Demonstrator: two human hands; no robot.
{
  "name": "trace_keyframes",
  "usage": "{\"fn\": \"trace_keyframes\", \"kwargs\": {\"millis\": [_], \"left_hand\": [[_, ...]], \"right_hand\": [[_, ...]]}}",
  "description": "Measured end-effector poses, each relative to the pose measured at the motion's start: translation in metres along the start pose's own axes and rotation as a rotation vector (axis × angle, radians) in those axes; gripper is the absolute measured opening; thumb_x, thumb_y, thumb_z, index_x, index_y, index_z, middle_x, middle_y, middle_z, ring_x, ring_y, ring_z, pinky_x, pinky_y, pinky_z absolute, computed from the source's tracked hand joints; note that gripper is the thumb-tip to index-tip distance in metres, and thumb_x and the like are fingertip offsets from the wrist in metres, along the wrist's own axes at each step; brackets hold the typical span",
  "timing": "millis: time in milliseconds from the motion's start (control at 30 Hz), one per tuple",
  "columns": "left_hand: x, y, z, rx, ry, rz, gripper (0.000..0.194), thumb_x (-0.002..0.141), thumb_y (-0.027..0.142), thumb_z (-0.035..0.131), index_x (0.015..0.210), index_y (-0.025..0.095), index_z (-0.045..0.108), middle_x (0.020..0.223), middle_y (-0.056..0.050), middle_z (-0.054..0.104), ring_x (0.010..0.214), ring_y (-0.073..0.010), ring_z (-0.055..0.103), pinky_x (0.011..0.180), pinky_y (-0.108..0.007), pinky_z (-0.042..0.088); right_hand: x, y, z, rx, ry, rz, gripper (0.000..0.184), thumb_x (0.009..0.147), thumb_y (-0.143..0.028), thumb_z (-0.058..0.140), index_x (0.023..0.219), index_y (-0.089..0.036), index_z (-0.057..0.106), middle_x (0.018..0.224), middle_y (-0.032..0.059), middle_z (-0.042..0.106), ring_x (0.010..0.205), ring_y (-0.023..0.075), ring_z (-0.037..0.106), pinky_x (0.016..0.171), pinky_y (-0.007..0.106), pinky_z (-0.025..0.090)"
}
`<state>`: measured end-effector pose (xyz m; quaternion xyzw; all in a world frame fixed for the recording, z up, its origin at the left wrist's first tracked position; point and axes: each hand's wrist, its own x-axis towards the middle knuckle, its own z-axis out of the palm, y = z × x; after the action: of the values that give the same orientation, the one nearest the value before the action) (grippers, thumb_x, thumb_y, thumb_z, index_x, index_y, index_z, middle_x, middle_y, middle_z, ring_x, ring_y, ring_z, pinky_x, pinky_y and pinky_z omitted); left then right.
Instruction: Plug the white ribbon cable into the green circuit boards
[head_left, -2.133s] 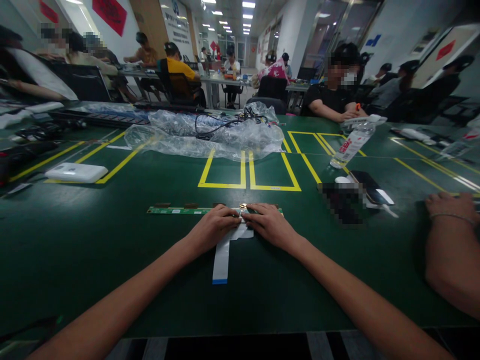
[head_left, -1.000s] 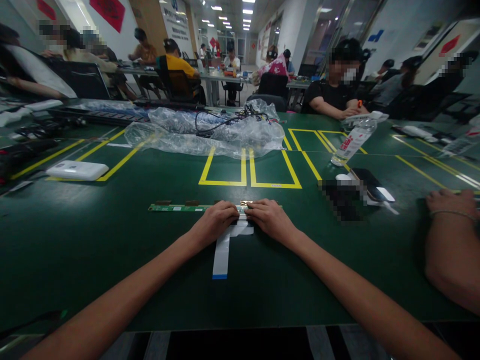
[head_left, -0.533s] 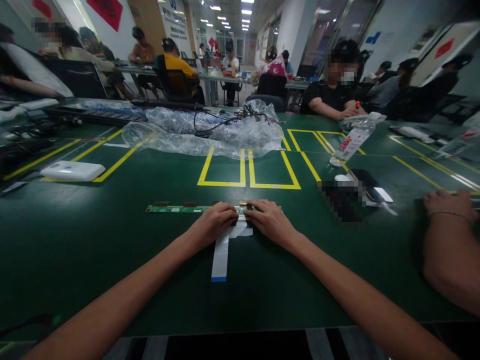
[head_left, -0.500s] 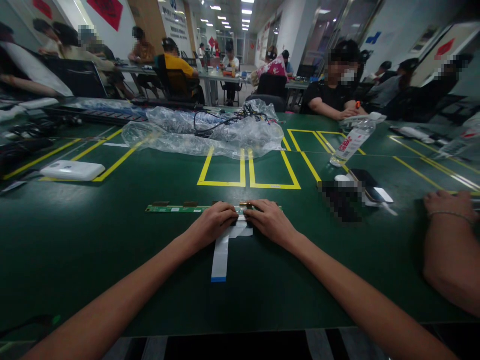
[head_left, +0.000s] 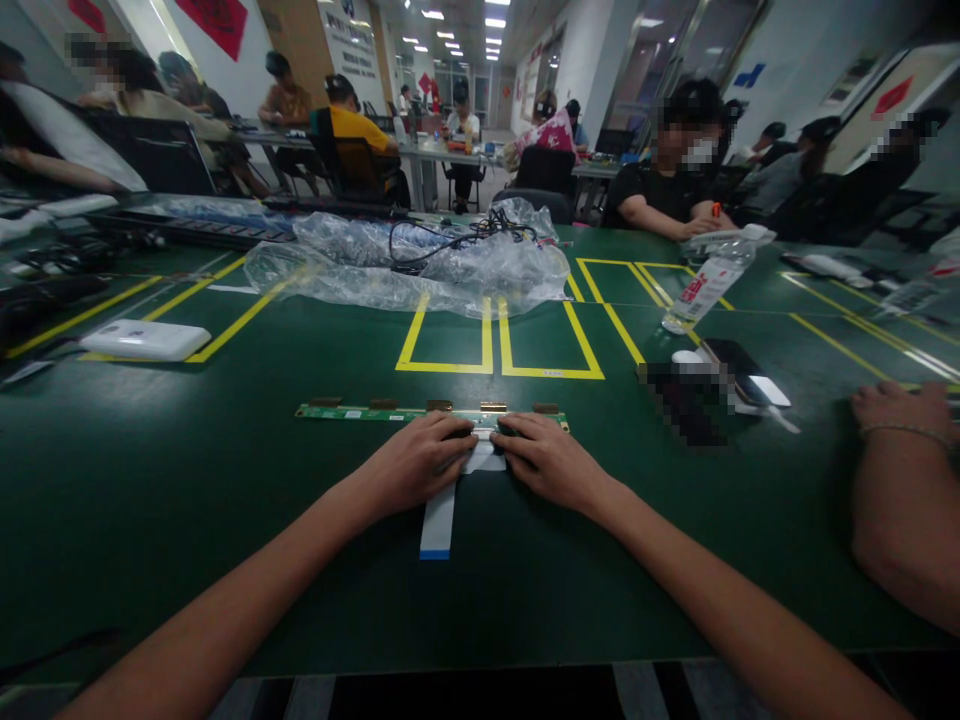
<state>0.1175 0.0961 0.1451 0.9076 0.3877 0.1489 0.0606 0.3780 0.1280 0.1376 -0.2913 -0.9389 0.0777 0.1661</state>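
A long, narrow green circuit board (head_left: 351, 413) lies on the green table, with brown-gold tabs along its far edge. My left hand (head_left: 420, 455) and my right hand (head_left: 555, 460) meet near its middle, fingers closed. Between them, their fingertips press on a white flat ribbon cable (head_left: 487, 460) at the board's near edge. A strip of white cable with a blue end (head_left: 437, 525) hangs out toward me from under my left hand. The exact contact at the connector is hidden by my fingers.
Crumpled clear plastic wrap (head_left: 420, 265) with black cables lies beyond the board. A white device (head_left: 146, 341) is at the left. On the right are a water bottle (head_left: 705, 290), a phone (head_left: 739, 368) and another person's arm (head_left: 904, 490). Yellow tape (head_left: 551, 374) marks the table.
My hands have shifted slightly toward me, showing more of the gold tabs. The fingertips stay on the cable, and its blue end has moved slightly left.
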Motion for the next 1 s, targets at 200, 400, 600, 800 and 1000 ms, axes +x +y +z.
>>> {"fn": "trace_keyframes", "kwargs": {"millis": [200, 400, 600, 800, 1000], "left_hand": [[0.0011, 0.0007, -0.0007, -0.029, -0.004, -0.030, 0.037, 0.098, 0.024, 0.055, 0.134, 0.018, 0.062, 0.135, -0.014, 0.059, 0.121, -0.0290, 0.054, 0.102, -0.049, 0.048], [-0.0017, -0.0010, -0.0005, -0.044, -0.011, -0.038, 0.038, 0.099, 0.026, 0.054, 0.135, 0.018, 0.061, 0.138, -0.014, 0.058, 0.123, -0.0278, 0.054, 0.103, -0.048, 0.048], [-0.0037, 0.0002, 0.0012, 0.064, -0.063, -0.022, 0.044, 0.099, 0.026, 0.053, 0.141, 0.015, 0.055, 0.143, -0.015, 0.054, 0.123, -0.0301, 0.053, 0.102, -0.048, 0.048], [-0.0051, 0.0005, 0.0012, 0.101, -0.077, -0.009, 0.044, 0.100, 0.028, 0.051, 0.143, 0.015, 0.053, 0.146, -0.016, 0.051, 0.129, -0.0323, 0.050, 0.106, -0.051, 0.044], [-0.0041, 0.0029, 0.0046, 0.162, -0.084, -0.029, 0.047, 0.100, 0.027, 0.052, 0.145, 0.013, 0.050, 0.146, -0.016, 0.051, 0.127, -0.0325, 0.051, 0.103, -0.050, 0.045]], "right_hand": [[0.0011, 0.0017, -0.0004, -0.001, -0.004, -0.009, 0.040, 0.095, -0.019, 0.056, 0.135, -0.020, 0.063, 0.141, 0.0149, 0.058, 0.131, 0.0298, 0.053, 0.108, 0.053, 0.044], [0.0002, -0.0005, -0.0012, -0.031, -0.016, -0.004, 0.041, 0.096, -0.023, 0.054, 0.137, -0.021, 0.061, 0.142, 0.0147, 0.056, 0.133, 0.0301, 0.051, 0.110, 0.054, 0.043], [0.0008, -0.0025, 0.0007, -0.047, -0.031, 0.001, 0.042, 0.098, -0.027, 0.052, 0.138, -0.017, 0.060, 0.144, 0.0157, 0.055, 0.134, 0.0304, 0.049, 0.112, 0.052, 0.041], [0.0012, -0.0029, 0.0014, -0.046, -0.028, 0.010, 0.043, 0.098, -0.027, 0.051, 0.138, -0.017, 0.060, 0.145, 0.0161, 0.054, 0.134, 0.0307, 0.049, 0.112, 0.053, 0.041], [0.0013, -0.0043, 0.0012, -0.040, -0.027, 0.024, 0.044, 0.098, -0.030, 0.053, 0.140, -0.017, 0.059, 0.145, 0.0165, 0.054, 0.135, 0.0310, 0.049, 0.113, 0.053, 0.040]]}}
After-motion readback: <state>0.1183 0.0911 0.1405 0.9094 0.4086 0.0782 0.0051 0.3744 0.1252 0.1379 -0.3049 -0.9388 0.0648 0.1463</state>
